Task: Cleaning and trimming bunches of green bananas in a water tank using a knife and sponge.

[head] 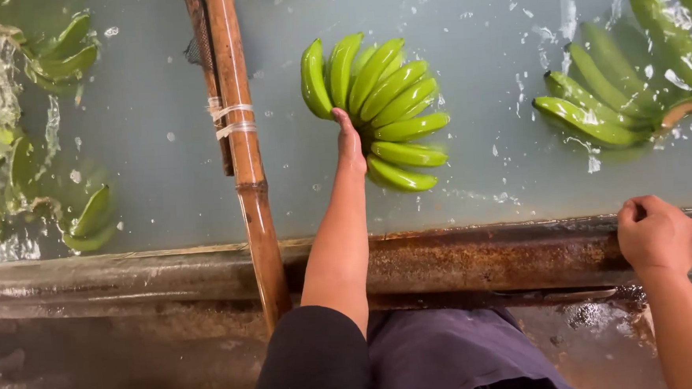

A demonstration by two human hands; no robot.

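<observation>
- The hand of green bananas (381,110) floats in the wash tank's grey-green water (162,149), fruit fanned out to the right, its crown end toward the left hand (350,145).
- The left hand has hold of the bunch at that crown: fingers wrapped under and out of sight behind the fruit, thumb lying along the near side. How tightly they close I cannot tell, since the bananas hide them.
- The step in hand looks like steering or lifting this bunch through the water; moving it on would call for a firm grip at the crown, so the fruit is not bruised or snapped off.
- The left arm reaches straight forward over the rusty tank rim (483,258), elbow near the body, forearm bare below a dark sleeve.
- The right hand (657,233) rests on the rim well to the right, fingers curled into a loose fist on the metal edge, holding nothing else, seemingly as a brace.
- A bamboo pole (241,145), bound with pale twine, lies across the tank just left of the arm.
- Another bunch (616,85) floats at far right; more bananas (62,51) drift at the left amid foam.
</observation>
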